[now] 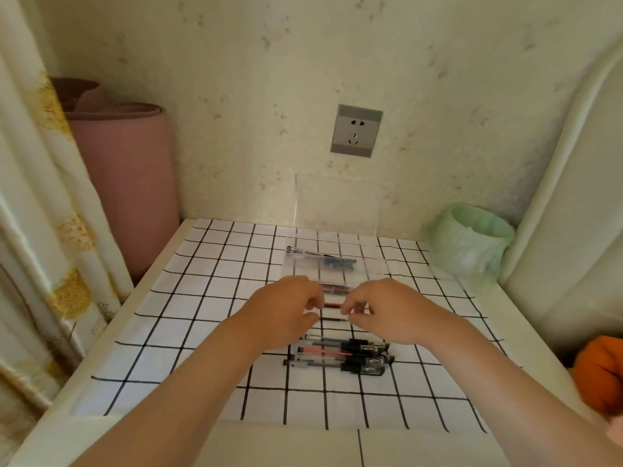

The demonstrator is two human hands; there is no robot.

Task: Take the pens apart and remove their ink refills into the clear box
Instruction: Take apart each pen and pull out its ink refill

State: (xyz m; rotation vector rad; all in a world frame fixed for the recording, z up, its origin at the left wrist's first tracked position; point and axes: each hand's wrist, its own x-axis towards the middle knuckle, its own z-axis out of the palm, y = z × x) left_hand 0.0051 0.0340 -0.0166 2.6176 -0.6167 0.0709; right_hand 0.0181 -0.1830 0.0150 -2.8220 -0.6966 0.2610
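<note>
My left hand (pixel 285 311) and my right hand (pixel 384 310) hover close together over the checked cloth. Each pinches one end of a red pen (pixel 332 304) that spans the gap between them. Just behind it stands the clear box (pixel 371 264), with its lid (pixel 337 203) raised against the wall. Inside the box lie a blue-marked pen part (pixel 337 262), a thin refill (pixel 305 251) and a red-and-black piece (pixel 337 290). A thin dark refill (pixel 333 319) lies on the cloth under my hands. Three capped clear pens (pixel 340 354) lie side by side in front of them.
The checked cloth (pixel 202 298) covers a white table set against the wall. A green-lined bin (pixel 468 241) stands at the back right, a pink rolled mat (pixel 128 183) at the back left. A curtain hangs on the left and an orange object (pixel 600 372) sits at the right edge.
</note>
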